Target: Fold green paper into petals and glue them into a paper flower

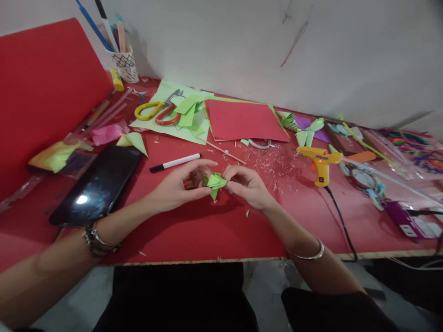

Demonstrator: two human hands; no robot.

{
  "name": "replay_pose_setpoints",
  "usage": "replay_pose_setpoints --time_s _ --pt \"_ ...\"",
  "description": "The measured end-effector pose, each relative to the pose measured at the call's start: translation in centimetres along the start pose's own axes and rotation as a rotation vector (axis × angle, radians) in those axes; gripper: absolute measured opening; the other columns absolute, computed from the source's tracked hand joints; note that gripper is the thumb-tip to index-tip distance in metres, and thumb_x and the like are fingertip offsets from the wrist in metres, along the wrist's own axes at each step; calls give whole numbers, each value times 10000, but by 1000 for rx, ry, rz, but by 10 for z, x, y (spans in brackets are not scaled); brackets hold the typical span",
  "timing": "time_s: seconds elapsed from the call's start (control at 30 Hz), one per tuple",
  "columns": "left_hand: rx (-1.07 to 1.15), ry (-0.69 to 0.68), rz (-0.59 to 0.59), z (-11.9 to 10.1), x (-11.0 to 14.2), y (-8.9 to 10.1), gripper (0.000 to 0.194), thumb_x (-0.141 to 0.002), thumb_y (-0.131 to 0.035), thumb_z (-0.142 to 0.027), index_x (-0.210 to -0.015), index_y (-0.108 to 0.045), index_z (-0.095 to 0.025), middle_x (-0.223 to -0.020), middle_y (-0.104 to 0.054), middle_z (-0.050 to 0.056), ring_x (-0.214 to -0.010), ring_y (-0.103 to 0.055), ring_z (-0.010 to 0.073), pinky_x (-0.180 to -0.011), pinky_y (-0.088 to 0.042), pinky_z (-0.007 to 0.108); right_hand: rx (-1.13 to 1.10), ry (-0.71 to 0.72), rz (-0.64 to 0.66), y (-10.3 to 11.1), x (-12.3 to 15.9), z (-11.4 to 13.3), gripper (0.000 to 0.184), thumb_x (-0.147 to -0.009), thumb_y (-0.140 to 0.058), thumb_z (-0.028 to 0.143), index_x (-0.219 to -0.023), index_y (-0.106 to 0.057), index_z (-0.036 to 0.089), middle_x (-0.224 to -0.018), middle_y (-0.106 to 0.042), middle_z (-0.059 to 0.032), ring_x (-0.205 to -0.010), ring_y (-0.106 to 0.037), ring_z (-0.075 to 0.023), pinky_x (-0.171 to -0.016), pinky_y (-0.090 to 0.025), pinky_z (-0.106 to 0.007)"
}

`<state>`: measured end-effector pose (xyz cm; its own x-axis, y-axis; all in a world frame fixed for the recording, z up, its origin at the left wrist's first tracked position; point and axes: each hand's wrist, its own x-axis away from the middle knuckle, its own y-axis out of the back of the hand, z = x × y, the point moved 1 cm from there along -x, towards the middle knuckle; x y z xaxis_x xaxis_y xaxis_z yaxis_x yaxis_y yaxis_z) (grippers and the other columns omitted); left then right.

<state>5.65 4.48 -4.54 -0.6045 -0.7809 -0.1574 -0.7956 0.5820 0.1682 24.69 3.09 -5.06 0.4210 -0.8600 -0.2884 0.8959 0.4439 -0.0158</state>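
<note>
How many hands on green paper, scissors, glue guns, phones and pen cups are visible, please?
Left hand and right hand on green paper: 2
Scissors: 1 pair
Glue gun: 1
Phone: 1
Pen cup: 1
Total: 6

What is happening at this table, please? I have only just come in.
The left hand and the right hand together hold a small piece of folded green paper over the red table. A marker lies just beyond the left hand, and a phone lies near the left forearm. The scissors lie farther back, and a yellow glue gun is to the right.
</note>
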Motion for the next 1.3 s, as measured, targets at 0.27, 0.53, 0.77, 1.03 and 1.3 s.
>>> replay_pose_setpoints --time_s 0.27,0.53,0.77,1.03,1.3 --pt "226 126 155 -6 0 -4 462 -821 -517 -302 -1257 -391 -217 -1032 -587 61 -897 -575 162 -763 -466 285 -84 -17 -20 -1 -1 -2 12 -773 -599 204 -770 -588 203 -690 -528 41 -588 -479 -62 -582 -394 -222" --pt "182 206 -29 -2 -3 -2 365 -803 -507 -275 -1154 -479 -180 -846 -618 30 -706 -587 120 -694 -482 276 3 -78 -48 -1 -2 -2 69 -751 -605 219 -716 -553 189 -695 -523 34 -637 -479 -77 -625 -393 -235" --pt "-16 161 -126 4 -4 2 268 -815 -480 -328 -1008 -549 -155 -750 -600 19 -620 -547 107 -596 -462 251 117 -244 -12 -2 0 -6 145 -753 -586 275 -695 -497 176 -663 -489 33 -597 -440 -74 -577 -365 -228" --pt "-388 87 -275 -3 -2 4 140 -777 -545 -285 -792 -600 -158 -704 -625 3 -614 -535 100 -561 -414 207 426 -145 -62 -5 3 2 347 -761 -578 335 -1059 -438 227 -931 -491 -26 -758 -499 -117 -702 -449 -283" --pt "-451 24 -202 -5 1 -2 145 -761 -593 -308 -745 -602 -163 -665 -620 -29 -582 -526 88 -549 -405 192 606 -74 15 -20 4 5 450 -729 -611 312 -1125 -417 220 -1034 -542 -52 -822 -543 -141 -714 -470 -293"
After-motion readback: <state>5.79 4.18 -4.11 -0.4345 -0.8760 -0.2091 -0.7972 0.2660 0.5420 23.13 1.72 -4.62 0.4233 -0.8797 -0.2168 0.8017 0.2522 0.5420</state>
